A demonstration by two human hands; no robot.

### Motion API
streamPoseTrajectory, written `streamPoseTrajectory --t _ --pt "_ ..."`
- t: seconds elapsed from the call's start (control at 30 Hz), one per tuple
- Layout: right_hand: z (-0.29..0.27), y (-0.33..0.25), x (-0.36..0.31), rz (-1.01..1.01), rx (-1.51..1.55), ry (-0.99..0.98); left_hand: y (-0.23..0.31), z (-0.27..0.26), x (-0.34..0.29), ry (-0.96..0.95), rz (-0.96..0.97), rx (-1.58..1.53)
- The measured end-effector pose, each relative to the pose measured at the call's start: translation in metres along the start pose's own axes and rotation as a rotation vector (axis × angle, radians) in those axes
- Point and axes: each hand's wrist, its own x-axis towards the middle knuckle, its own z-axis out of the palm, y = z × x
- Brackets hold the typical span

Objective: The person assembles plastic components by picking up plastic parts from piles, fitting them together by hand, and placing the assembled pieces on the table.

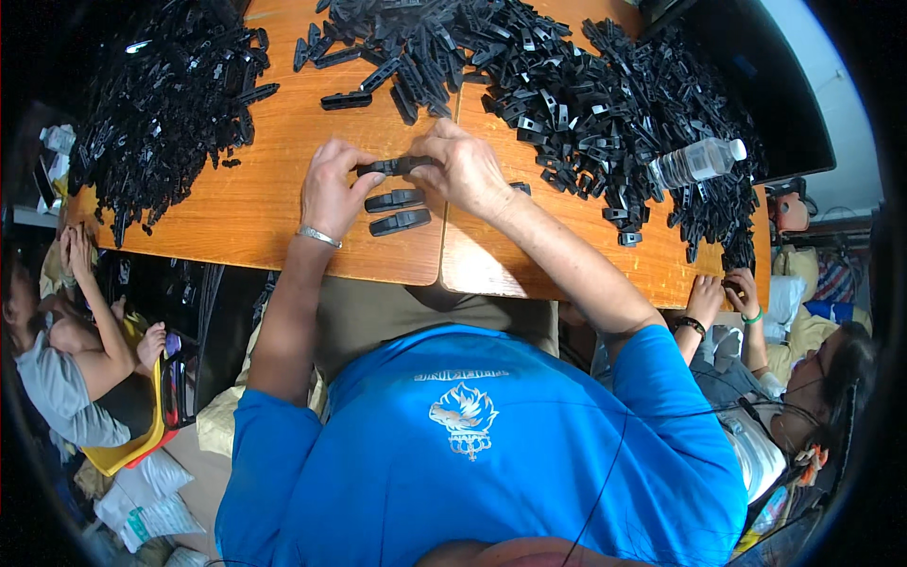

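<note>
Between my two hands is a long black plastic piece (pixel 397 166), held level just above the wooden table. The fingers and thumb of my left hand (pixel 331 184) pinch its left end. At the other end, the fingers of my right hand (pixel 467 172) close over it and hide part of it. Two similar black plastic clips (pixel 395 200) lie side by side just below, nearer to me. Partly behind my right wrist rests a small black part (pixel 521 188).
A large heap of black plastic parts (pixel 170 113) covers the left of the table (pixel 255 208). More heaps (pixel 567 104) spread across the back and right, with a clear plastic bottle (pixel 694 163) lying on them. One person sits at the left; another works at the right edge.
</note>
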Motion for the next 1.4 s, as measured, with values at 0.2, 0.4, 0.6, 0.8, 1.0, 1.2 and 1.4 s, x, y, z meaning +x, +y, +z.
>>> streamPoseTrajectory --t 0.2,0.4,0.6,0.8,1.0,1.2,1.4 --pt "0.007 0.023 0.007 -0.024 -0.006 -0.04 -0.002 0.001 -0.002 -0.004 0.003 0.006" --pt "0.013 0.013 0.041 -0.235 -0.047 -0.106 -0.002 0.006 0.007 0.003 -0.008 -0.106" --pt "0.002 0.02 0.017 -0.169 -0.012 -0.193 -0.006 -0.002 0.005 -0.144 0.055 -0.025" --pt "-0.08 0.053 -0.022 0.284 -0.327 0.111 -0.002 -0.014 0.025 -0.281 -0.173 -0.34" --pt "-0.078 0.08 -0.015 0.345 -0.586 -0.004 0.012 0.025 0.075 -0.093 -0.011 0.0" --pt "-0.074 0.084 -0.014 0.33 -0.58 0.077 0.012 0.041 0.085 -0.03 0.013 0.141" --pt "-0.073 0.088 -0.021 0.293 -0.607 0.022 0.006 0.04 0.081 -0.078 -0.22 0.043"
